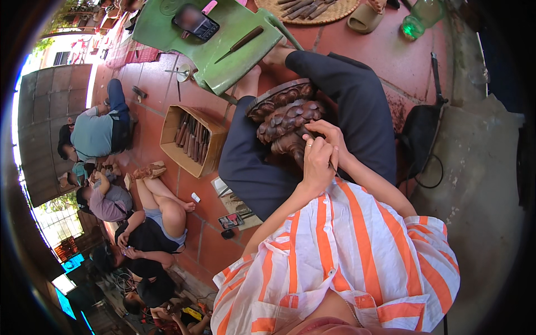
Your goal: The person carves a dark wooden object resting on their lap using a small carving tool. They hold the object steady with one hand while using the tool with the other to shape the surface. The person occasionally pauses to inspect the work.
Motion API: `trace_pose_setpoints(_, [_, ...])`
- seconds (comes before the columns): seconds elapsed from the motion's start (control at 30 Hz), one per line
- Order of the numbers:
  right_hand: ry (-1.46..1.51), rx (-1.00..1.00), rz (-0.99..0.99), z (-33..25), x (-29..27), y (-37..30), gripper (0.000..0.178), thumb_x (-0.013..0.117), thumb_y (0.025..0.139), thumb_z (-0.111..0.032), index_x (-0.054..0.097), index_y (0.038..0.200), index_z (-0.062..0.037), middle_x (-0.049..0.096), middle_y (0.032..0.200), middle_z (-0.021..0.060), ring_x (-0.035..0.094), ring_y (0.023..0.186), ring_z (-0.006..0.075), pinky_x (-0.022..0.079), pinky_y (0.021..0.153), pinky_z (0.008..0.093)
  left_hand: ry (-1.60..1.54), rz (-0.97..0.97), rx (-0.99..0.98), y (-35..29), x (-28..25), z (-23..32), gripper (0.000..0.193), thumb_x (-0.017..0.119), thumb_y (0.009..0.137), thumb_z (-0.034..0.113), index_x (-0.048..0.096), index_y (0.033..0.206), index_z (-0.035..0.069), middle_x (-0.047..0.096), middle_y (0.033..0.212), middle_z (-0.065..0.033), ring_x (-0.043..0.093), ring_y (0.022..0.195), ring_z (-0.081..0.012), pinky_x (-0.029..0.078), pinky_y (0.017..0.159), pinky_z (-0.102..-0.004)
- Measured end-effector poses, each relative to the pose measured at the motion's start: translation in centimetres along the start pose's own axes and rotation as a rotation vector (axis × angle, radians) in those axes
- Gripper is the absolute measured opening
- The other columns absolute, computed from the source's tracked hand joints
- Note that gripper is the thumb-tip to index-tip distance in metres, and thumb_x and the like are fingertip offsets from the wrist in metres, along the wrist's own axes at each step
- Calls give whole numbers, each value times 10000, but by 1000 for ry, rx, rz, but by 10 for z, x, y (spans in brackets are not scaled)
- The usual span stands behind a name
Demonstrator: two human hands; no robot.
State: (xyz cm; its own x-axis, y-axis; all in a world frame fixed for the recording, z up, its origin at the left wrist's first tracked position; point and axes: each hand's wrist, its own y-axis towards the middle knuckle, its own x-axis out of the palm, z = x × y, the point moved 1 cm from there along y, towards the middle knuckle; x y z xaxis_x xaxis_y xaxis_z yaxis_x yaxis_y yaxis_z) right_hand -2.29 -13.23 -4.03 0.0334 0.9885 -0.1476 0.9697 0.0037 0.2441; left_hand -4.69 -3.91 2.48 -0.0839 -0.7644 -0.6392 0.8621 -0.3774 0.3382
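Note:
A dark brown carved wooden piece [287,120] with scalloped, leaf-like relief is tilted between my thighs. My left hand [319,162], with a ring on one finger, is closed round a slim carving chisel, most of which the fingers hide. Close above it, my right hand [329,135] has its fingers bent against the wood by the chisel's front end. Both hands touch each other. The chisel's tip is too small to make out.
Ahead, a green plastic chair [234,64] bears a phone [195,23] and a pointed tool [241,43]. A cardboard box [212,159] of wooden-handled chisels stands left. A woven tray [312,20] holds more tools. A black bag [419,137] lies right. Several people sit at left.

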Motion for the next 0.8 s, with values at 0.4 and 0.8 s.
trace_pose_setpoints(0.4, [-141,154,17,-17,0,10,352,660,723,-72,651,1058,36,645,1017,136,650,919,304,515,795,338,-90,5,61,5,-9,-17,171,601,825,-9,503,684,-12,466,702,-146,467,661,-320,395,689,-410])
trace_pose_setpoints(0.8, [-78,140,-17,-20,-4,12,306,638,746,-31,648,1041,50,639,962,139,638,926,261,500,822,313,-74,15,3,5,-6,-11,178,593,831,-8,495,682,-14,444,691,-151,470,655,-343,405,841,-460])
